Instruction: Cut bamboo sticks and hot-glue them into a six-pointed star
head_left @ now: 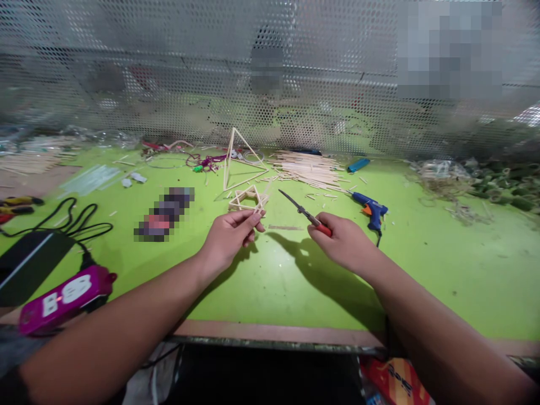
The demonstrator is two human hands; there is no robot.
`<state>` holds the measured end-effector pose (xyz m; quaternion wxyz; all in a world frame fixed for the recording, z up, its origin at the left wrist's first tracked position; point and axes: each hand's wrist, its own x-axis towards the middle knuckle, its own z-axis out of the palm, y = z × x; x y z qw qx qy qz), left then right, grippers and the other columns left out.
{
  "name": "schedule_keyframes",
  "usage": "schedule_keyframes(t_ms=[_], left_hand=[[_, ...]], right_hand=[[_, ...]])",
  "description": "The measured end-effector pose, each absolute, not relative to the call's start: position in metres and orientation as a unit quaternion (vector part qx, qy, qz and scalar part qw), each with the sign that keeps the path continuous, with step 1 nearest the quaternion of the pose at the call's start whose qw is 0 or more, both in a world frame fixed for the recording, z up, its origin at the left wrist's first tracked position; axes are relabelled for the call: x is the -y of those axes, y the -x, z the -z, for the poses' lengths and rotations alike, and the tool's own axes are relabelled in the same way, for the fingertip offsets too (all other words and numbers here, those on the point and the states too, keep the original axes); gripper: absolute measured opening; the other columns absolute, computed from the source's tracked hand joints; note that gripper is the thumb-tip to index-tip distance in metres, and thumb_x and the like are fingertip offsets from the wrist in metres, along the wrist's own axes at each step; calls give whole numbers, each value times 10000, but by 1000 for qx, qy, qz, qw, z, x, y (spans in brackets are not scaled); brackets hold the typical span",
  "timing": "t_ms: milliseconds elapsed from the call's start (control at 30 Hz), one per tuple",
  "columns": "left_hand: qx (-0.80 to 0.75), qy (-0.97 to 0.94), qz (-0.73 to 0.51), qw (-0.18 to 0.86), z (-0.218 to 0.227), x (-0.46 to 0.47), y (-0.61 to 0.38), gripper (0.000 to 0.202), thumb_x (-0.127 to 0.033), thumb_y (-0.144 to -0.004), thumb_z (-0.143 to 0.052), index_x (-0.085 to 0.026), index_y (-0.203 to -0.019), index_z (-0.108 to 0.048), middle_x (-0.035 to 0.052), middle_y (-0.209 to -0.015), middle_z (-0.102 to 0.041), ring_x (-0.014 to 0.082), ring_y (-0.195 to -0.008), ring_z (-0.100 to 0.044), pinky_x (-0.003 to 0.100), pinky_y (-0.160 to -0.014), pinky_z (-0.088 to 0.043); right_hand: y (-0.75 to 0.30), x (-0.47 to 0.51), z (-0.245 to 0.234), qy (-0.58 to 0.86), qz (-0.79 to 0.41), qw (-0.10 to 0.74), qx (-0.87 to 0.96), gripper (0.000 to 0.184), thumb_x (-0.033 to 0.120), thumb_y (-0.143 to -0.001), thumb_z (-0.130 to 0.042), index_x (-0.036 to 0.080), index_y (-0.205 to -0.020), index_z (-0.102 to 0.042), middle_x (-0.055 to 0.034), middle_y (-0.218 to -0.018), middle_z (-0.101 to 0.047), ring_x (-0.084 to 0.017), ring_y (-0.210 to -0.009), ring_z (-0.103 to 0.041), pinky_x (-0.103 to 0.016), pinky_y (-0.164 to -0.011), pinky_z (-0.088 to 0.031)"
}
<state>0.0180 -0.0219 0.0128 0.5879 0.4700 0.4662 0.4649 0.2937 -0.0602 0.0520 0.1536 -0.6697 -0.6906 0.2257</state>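
A small star-shaped frame of thin wooden sticks [250, 196] is pinched between the thumb and fingers of my left hand [230, 235], tilted slightly above the green table. My right hand [343, 239] is wrapped round the red handle of a pair of scissors [300, 209]; their dark, narrow blades point up and left towards the star. Behind the star stands a larger triangular stick frame [242, 160]. A pile of loose wooden sticks [310, 169] lies just beyond both hands.
To the right rests a blue glue gun [371, 209] with its cord. A pink power strip [65, 298] and black cables occupy the left front. Pliers [19, 205] lie at far left, green cut stems [502, 183] at far right. Perforated metal mesh [202, 84] closes off the back.
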Motion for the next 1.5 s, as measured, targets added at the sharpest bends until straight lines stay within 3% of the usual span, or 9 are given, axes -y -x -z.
schedule_keyframes(t_ms=[667,867,1067,1267,1500], left_hand=[[-469,-463,-458,596,-14,23,-19,431,-563,-788,-1011,-202,-1005,-923,73,-845,-796,101,-580,-576,228,-472,-433],[-458,-459,-464,604,-9,22,-17,502,-598,-783,-1015,-185,-1049,-911,38,-801,-745,103,-602,-588,227,-502,-449],[-399,-438,-494,636,-7,21,-18,408,-484,-891,-961,-186,-1145,-846,-21,-806,-653,103,-668,-590,240,-617,-528],[-334,-490,-488,641,-5,19,-16,266,-447,-1058,-799,-216,-1101,-675,17,-974,-751,153,-841,-734,333,-855,-651],[-293,-675,-456,500,11,21,-16,243,-479,-1194,-572,-240,-1161,-547,94,-1137,-844,234,-1110,-844,471,-1067,-668]], right_hand=[[-293,61,-53,671,-230,156,687,226,414,-976,-574,277,-803,-527,-23,-731,-663,-228,-664,-572,-365,-620,-314],[-293,61,-52,665,-239,154,690,210,404,-1013,-548,271,-849,-545,-29,-770,-670,-233,-702,-577,-370,-646,-329],[-296,64,-52,625,-284,228,690,148,378,-1050,-509,275,-945,-525,-9,-848,-642,-235,-788,-588,-360,-710,-395],[-297,66,-54,607,-300,241,695,247,441,-1072,-541,258,-1231,-585,-16,-920,-658,-253,-825,-605,-376,-751,-437],[-299,66,-53,599,-268,238,716,132,406,-1065,-573,276,-1076,-592,-24,-940,-668,-257,-857,-611,-377,-754,-431]])
